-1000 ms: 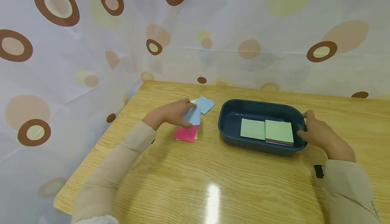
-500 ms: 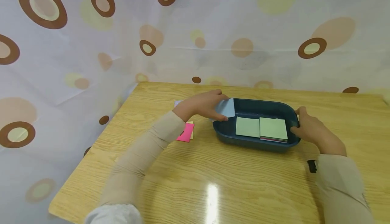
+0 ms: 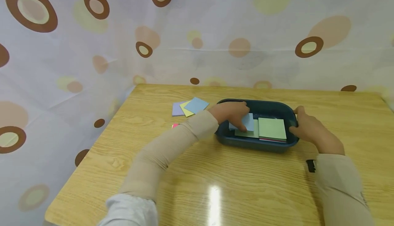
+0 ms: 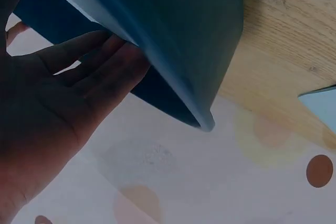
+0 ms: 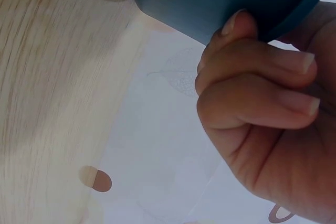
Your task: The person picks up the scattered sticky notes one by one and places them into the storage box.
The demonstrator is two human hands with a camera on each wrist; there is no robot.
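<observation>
My left hand (image 3: pixel 231 112) is inside the left part of a dark blue plastic bin (image 3: pixel 253 145), pinching a light-blue sticky note (image 3: pixel 248 123) between thumb and fingers. That note overlaps a pale green sticky note (image 3: pixel 251 134) lying in the bin. To its right sits a stack of sticky notes (image 3: pixel 272 128) with pale green on top and a pink edge below. My right hand (image 3: pixel 312 130) grips the bin's right end, thumb inside the rim and fingers curled outside, as the right wrist view shows. In the left wrist view the bin wall (image 4: pixel 194 40) hides the left fingertips.
Left of the bin, purple (image 3: pixel 178 109), yellow (image 3: pixel 186 108) and blue sticky notes (image 3: pixel 197 105) overlap on the wooden table (image 3: pixel 240 185). A pink note (image 3: pixel 175 125) shows behind the left sleeve. A small black object (image 3: pixel 311 165) lies by the right sleeve. A patterned curtain (image 3: pixel 215 31) hangs behind.
My left hand has carried the light-blue sticky note rightward from the loose notes on the table into the bin. The right hand keeps its grip on the rim. The head view has shifted slightly.
</observation>
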